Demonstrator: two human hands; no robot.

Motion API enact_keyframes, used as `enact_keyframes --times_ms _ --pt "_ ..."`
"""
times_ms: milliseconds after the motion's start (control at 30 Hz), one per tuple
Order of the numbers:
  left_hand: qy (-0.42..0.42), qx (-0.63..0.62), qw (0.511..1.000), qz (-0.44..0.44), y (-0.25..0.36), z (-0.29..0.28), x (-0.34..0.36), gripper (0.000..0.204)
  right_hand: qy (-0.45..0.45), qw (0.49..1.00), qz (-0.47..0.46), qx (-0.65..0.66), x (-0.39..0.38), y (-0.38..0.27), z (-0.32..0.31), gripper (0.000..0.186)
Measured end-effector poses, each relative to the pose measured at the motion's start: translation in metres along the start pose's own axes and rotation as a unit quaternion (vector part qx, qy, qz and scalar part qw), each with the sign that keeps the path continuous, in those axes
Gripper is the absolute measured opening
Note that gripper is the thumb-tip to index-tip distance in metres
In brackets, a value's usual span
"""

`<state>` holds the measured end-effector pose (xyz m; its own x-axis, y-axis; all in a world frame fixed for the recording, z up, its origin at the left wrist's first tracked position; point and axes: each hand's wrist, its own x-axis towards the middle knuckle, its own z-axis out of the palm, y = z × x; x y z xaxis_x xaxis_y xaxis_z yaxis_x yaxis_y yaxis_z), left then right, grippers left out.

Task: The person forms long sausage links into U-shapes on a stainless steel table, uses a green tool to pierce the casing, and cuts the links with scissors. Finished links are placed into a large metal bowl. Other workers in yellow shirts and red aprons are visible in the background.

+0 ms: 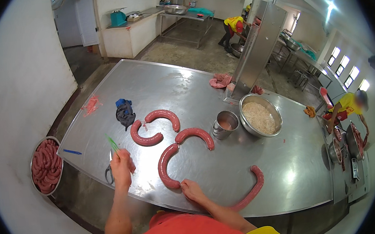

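Observation:
My right hand (pixel 193 191) is closed in a pinch at the lower end of a curved pink sausage (pixel 166 165) on the steel table. That sausage meets a second sausage (pixel 196 135) at its upper end. Farther off lie two more curved sausages, one (pixel 147 139) opening to the right and one (pixel 164 115) arched above it. From near my right forearm a longer sausage (pixel 253 190) bends up to the right. My left hand (pixel 121 165), slightly blurred, is closed around a thin green thing (pixel 113 144) whose kind I cannot make out. Scissors (pixel 109 173) lie beside that hand.
A metal cup (pixel 225 125) and a steel bowl (pixel 261 116) of pale stringy contents stand right of the sausages. A dark cloth (pixel 125 113) and blue pen (pixel 72 151) lie leftward. Below the table's left edge sits a tub of sausages (pixel 47 167). Co-workers work beyond.

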<state>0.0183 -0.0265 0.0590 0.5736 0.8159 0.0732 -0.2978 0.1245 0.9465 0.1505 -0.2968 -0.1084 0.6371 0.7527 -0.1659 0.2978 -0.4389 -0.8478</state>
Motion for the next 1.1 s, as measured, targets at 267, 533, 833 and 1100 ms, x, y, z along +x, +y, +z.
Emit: enact_keyframes --times_ms 267,533,833,1100 --pt "-0.358 0.313 0.784 -0.398 -0.054 0.005 -0.135 0.042 -0.065 0.940 0.239 0.233 0.005 0.003 -0.022 0.023" --pt "-0.293 0.579 0.761 -0.013 -0.097 0.043 -0.063 0.037 0.152 0.952 -0.216 -0.152 -0.015 -0.033 -0.014 0.012" --pt "-0.173 0.177 0.969 -0.004 -0.054 0.108 -0.062 0.007 -0.058 0.966 0.124 0.220 0.007 0.015 0.019 0.029" --pt "-0.014 0.115 0.990 -0.076 -0.038 -0.028 -0.018 0.031 -0.188 0.923 0.244 0.232 0.020 0.012 -0.008 0.025"
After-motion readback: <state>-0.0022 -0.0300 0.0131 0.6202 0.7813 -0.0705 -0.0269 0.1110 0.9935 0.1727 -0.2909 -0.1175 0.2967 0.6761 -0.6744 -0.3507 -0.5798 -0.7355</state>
